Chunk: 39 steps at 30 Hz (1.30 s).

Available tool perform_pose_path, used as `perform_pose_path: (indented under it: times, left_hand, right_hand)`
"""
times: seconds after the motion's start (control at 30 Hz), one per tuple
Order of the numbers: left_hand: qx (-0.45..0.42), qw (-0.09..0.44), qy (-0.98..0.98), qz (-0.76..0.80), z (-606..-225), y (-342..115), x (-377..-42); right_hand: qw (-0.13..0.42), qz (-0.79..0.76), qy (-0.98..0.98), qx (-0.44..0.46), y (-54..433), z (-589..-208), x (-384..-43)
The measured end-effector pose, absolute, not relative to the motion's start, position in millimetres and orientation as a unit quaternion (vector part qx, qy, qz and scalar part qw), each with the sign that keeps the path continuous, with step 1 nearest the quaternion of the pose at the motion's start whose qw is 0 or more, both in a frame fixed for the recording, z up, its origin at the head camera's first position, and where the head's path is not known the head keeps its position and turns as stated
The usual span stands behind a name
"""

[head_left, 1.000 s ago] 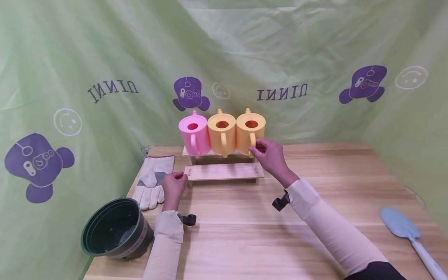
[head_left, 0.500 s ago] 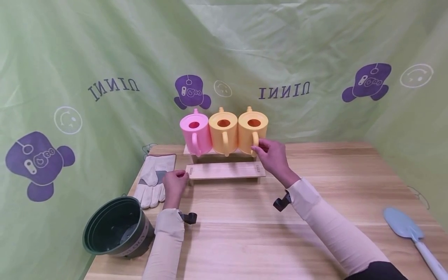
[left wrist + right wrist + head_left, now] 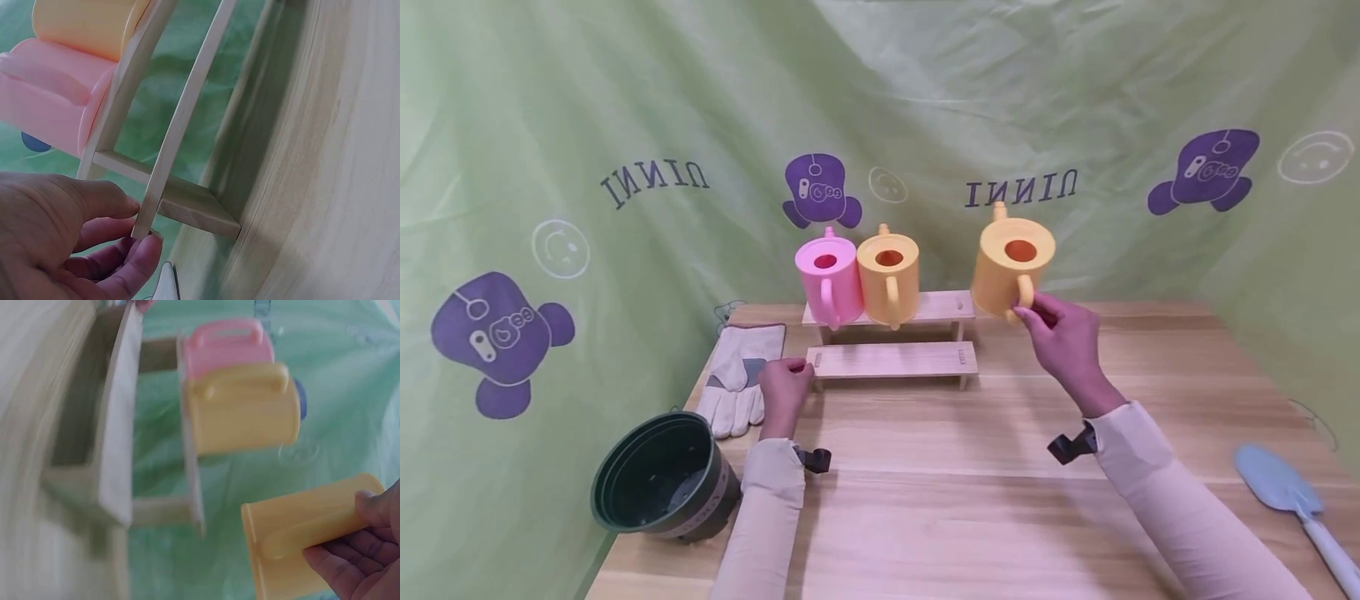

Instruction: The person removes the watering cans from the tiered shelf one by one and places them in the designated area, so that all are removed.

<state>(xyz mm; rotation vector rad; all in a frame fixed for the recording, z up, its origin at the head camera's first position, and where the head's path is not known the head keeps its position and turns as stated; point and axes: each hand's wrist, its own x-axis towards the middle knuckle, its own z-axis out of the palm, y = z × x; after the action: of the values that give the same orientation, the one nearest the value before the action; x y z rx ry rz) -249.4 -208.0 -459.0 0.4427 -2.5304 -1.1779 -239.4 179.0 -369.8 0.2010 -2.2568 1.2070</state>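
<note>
Right hand (image 3: 1067, 347) pinches the handle (image 3: 1026, 292) of a yellow-orange cylindrical plastic watering can (image 3: 1002, 277), just lifted off the pale wooden two-tier stand (image 3: 938, 306), aloft past its right end, leaving the pink can (image 3: 842, 287) and yellow-orange twin (image 3: 878, 290) there; left hand (image 3: 786, 390) pinches the lower board (image 3: 891, 360).

Two long, pale beige fabric sleeves: we note the left sleeve (image 3: 758, 533) and right sleeve (image 3: 1202, 508), both close-fitting tubes with light creasing. Each ends at the wrist in a slightly looser, wrinkled cuff. Beyond the cloth, the left hand (image 3: 786, 395) and right hand (image 3: 1066, 352) are bare. We log a small, blocky black left wrist device (image 3: 817, 460) and a similar, more angular black right wrist device (image 3: 1066, 448), both jutting inward past the sleeve ends.
</note>
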Motion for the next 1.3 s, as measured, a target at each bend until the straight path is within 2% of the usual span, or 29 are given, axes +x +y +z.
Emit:
perform_pose_path:
  times: [0.13, 0.37, 0.57, 1.3]
  left_hand:
    - [0.158, 0.158, -0.885, -0.408, -461.0, -211.4, -250.1]
    - [0.155, 0.157, -0.886, -0.409, -460.2, -214.0, -251.3]
    - [0.156, 0.151, -0.887, -0.407, -460.1, -209.7, -253.0]
    - [0.166, 0.155, -0.879, -0.420, -462.3, -205.0, -256.1]
  right_hand:
    - [0.285, 0.448, -0.845, 0.061, 196.8, -386.8, -243.9]
    - [0.228, 0.454, -0.861, 0.016, 205.4, -424.4, -252.5]
    - [0.210, 0.463, -0.861, 0.006, 200.8, -446.6, -255.4]
    - [0.153, 0.448, -0.881, -0.014, 185.7, -475.3, -257.5]
